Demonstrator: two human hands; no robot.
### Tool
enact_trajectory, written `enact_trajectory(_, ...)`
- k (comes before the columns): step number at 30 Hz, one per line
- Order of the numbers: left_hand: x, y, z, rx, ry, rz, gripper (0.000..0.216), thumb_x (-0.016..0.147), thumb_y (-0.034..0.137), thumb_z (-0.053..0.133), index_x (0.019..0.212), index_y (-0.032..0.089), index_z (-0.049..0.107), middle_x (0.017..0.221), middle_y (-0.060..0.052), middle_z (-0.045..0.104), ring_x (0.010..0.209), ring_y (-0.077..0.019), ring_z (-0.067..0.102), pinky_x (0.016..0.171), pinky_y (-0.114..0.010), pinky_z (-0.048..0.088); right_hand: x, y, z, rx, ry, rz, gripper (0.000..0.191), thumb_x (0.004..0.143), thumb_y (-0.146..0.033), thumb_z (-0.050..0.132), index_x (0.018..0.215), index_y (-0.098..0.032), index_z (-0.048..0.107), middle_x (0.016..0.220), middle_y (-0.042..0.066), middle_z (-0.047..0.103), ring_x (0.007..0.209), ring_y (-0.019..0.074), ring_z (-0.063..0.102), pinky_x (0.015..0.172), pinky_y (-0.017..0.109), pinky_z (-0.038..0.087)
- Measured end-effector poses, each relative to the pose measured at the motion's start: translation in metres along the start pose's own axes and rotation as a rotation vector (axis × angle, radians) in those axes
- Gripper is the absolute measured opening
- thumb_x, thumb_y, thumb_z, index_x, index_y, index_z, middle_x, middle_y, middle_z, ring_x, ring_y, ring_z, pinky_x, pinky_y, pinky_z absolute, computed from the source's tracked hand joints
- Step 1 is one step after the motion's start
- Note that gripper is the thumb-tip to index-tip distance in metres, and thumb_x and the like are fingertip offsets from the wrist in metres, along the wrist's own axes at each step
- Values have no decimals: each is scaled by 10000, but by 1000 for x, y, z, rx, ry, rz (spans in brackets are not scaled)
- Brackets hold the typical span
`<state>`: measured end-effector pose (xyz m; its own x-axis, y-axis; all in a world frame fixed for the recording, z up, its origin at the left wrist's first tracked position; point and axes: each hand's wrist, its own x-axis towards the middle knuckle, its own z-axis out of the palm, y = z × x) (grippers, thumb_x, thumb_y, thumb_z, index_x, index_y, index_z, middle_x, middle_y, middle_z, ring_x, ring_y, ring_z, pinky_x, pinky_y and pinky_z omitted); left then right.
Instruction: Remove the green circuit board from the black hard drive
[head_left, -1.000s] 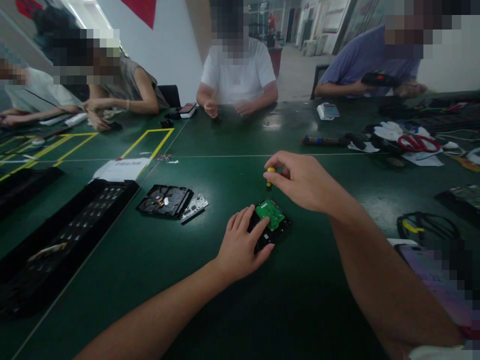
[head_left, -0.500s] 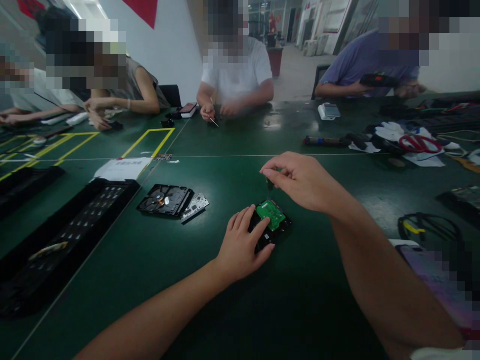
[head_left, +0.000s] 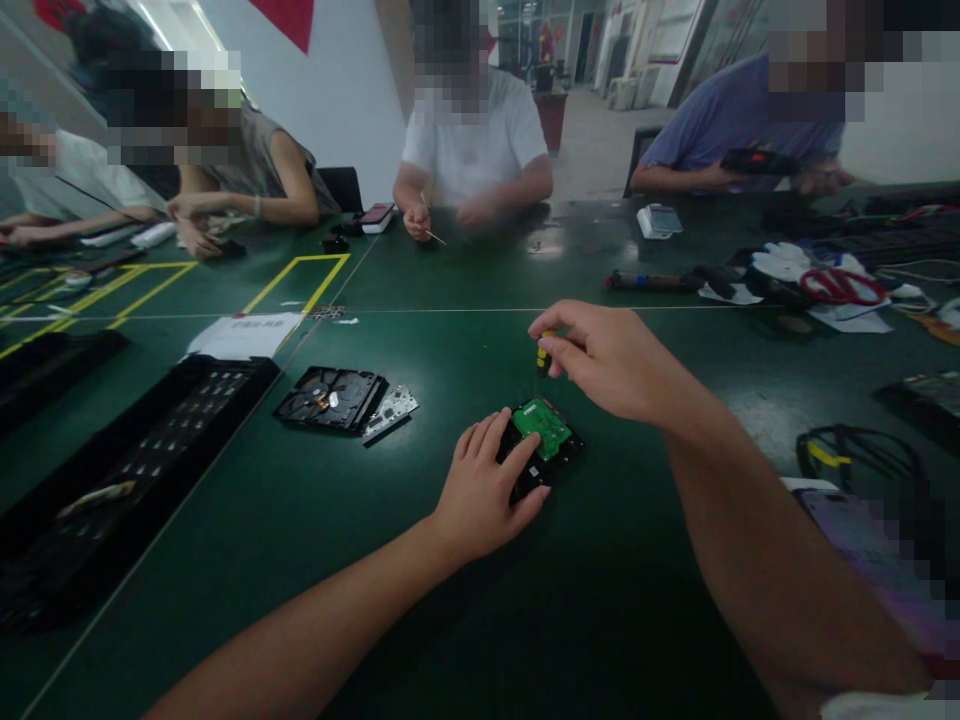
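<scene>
On the green table in front of me lies a black hard drive point(head_left: 559, 456) with its green circuit board point(head_left: 547, 424) facing up. My left hand point(head_left: 484, 485) holds it down, with the fingers over its left side, one fingertip on the board and the thumb at the near edge. Above the board, my right hand point(head_left: 596, 355) pinches a small yellow-and-black screwdriver point(head_left: 542, 362) held upright. Its thin shaft points down at the far edge of the board; whether the tip touches a screw is too small to tell.
Left of my hands lie an opened black hard drive point(head_left: 330, 398) and a loose metal plate point(head_left: 391, 413). Further left is a long black tray point(head_left: 142, 470) beside a paper sheet point(head_left: 247, 335). A phone point(head_left: 870, 550) and coiled black cable point(head_left: 855, 455) lie right. Several people sit opposite.
The fingers of my right hand have shifted on the screwdriver, so its yellow handle now shows. My left hand and the hard drive have stayed in place.
</scene>
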<state>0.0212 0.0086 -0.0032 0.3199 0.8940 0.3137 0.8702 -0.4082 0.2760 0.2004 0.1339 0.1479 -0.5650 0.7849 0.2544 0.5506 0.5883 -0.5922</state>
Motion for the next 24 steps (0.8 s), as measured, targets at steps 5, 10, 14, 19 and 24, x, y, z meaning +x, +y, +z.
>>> enact_trajectory(5,0,1,-1,-7,7,-3,618,925,487,661,1482,250,536,1649,-182,314,1467,-416,384,1166,-621,361,1,4,2,-19,22,-81,138,968,-276,627,1022,-214,737,976,53,745,774,185,661,736,320,454)
enact_trajectory(10,0,1,-1,-6,2,-4,611,933,493,647,1480,242,541,1651,-183,309,1474,-415,375,1172,-611,354,1,6,1,-29,27,-100,130,955,-238,637,1032,-224,742,971,45,747,800,192,667,761,328,453)
enact_trajectory(14,0,0,0,-3,-7,-7,612,940,500,635,1489,250,529,1659,-178,298,1477,-416,369,1167,-625,352,0,4,0,-67,57,-25,179,932,-351,700,1030,-203,722,857,44,741,740,201,665,721,331,447)
enact_trajectory(19,0,0,0,-5,-6,-4,623,933,495,647,1493,251,527,1659,-180,299,1474,-418,373,1164,-626,357,0,3,0,-74,36,-17,182,929,-354,697,1019,-197,719,819,45,738,730,207,667,704,329,453)
enact_trajectory(24,0,0,1,-12,-2,-8,629,924,494,661,1494,262,526,1663,-170,297,1474,-416,374,1164,-626,361,0,2,3,-40,28,-59,204,954,-245,623,1120,-210,738,1036,79,756,812,208,675,741,333,475)
